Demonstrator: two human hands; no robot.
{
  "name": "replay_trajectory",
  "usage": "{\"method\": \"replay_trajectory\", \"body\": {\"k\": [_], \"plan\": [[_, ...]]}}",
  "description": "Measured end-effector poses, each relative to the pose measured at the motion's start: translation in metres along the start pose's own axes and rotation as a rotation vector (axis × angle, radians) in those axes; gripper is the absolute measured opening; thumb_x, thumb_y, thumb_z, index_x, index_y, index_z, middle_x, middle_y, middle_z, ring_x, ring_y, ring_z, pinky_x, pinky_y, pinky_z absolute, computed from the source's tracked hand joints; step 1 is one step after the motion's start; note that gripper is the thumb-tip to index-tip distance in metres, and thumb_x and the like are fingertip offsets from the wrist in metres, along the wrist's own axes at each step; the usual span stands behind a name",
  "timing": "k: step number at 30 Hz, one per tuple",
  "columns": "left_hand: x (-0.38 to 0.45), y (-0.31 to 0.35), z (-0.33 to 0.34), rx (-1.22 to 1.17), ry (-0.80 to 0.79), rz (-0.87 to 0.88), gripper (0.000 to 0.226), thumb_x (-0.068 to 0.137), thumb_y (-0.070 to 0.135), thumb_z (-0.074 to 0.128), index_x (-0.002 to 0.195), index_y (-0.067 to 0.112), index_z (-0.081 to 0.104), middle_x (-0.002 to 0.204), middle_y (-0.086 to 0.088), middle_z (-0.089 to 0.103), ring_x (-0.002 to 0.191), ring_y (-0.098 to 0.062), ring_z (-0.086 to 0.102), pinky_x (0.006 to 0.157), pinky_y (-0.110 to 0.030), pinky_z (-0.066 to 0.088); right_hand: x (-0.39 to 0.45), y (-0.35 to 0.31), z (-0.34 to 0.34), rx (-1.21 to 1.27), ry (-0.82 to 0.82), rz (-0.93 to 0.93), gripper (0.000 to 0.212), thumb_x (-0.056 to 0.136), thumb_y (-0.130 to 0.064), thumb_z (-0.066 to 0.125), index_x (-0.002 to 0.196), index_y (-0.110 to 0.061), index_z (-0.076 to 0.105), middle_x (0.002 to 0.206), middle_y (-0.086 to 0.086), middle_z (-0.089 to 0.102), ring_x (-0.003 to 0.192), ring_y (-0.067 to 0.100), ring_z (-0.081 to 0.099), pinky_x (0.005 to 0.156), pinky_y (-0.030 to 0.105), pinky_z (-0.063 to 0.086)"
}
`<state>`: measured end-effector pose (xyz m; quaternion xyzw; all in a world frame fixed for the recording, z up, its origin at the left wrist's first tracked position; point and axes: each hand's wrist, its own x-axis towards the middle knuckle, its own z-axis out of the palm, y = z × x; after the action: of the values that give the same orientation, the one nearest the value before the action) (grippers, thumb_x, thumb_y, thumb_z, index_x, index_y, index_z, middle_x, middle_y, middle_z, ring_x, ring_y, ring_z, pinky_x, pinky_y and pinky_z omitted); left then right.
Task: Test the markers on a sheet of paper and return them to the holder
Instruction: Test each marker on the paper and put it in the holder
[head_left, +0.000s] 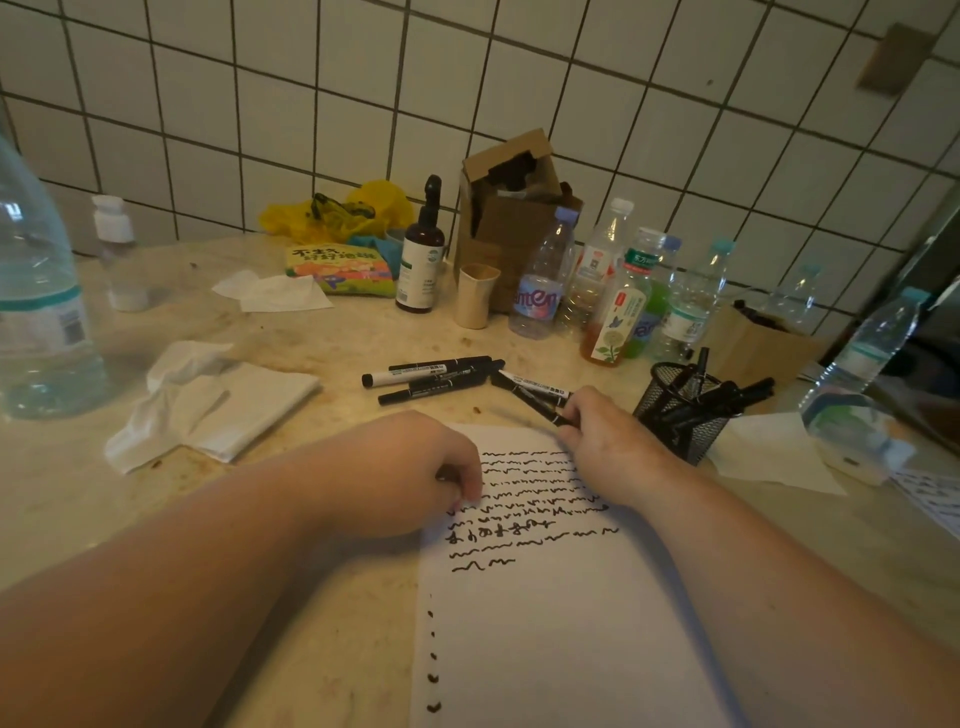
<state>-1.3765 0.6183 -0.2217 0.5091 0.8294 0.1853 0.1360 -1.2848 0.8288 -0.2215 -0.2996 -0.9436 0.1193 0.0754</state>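
Black marker (524, 397) pinched in right hand (602, 441)'s grip; left hand (415, 467) curled, pressing the paper (545, 597)

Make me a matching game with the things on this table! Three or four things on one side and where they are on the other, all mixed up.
Things:
1. Mesh holder
2. Paper
3. Loose markers
4. Brown spray bottle

Places:
A. Under both hands, covered in squiggles
B. Right of the right hand, with markers inside
C. Back near the tiled wall, left of the beige cup
D. Lying on the table beyond the paper

Pairs: 1-B, 2-A, 3-D, 4-C
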Motion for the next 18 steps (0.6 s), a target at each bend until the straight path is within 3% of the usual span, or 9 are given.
{"method": "replay_trajectory", "body": {"k": [7, 13, 18], "plan": [[0.0, 0.0, 0.0, 0.033, 0.008, -0.009, 0.026, 0.093, 0.021, 0.056, 0.102, 0.04, 0.071, 0.1, 0.02, 0.067, 0.094, 0.001, 0.057, 0.089, -0.024, 0.05, -0.002, 0.009, -0.001, -0.018, -0.016, -0.054, 0.008, 0.101, -0.026, 0.054, 0.108, -0.023, 0.051, 0.102, -0.003, 0.052, 0.089, 0.015, 0.051, 0.072, 0.03, 0.035], [0.001, -0.002, 0.001, 0.016, 0.012, -0.009, 0.027, 0.094, 0.021, 0.055, 0.101, 0.041, 0.071, 0.099, 0.023, 0.065, 0.09, 0.004, 0.056, 0.079, -0.016, 0.046, 0.007, 0.01, -0.004, -0.109, -0.049, -0.103, 0.005, 0.101, -0.024, 0.052, 0.105, -0.022, 0.049, 0.106, -0.003, 0.05, 0.095, 0.017, 0.048, 0.075, 0.031, 0.037], [0.0, -0.002, 0.0, -0.005, 0.016, -0.014, 0.029, 0.093, 0.018, 0.054, 0.1, 0.04, 0.071, 0.097, 0.022, 0.067, 0.09, 0.003, 0.059, 0.082, -0.02, 0.051, 0.007, 0.01, -0.006, -0.132, -0.062, -0.108, 0.005, 0.101, -0.025, 0.052, 0.106, -0.023, 0.05, 0.105, -0.003, 0.05, 0.095, 0.017, 0.048, 0.077, 0.031, 0.038]]}}
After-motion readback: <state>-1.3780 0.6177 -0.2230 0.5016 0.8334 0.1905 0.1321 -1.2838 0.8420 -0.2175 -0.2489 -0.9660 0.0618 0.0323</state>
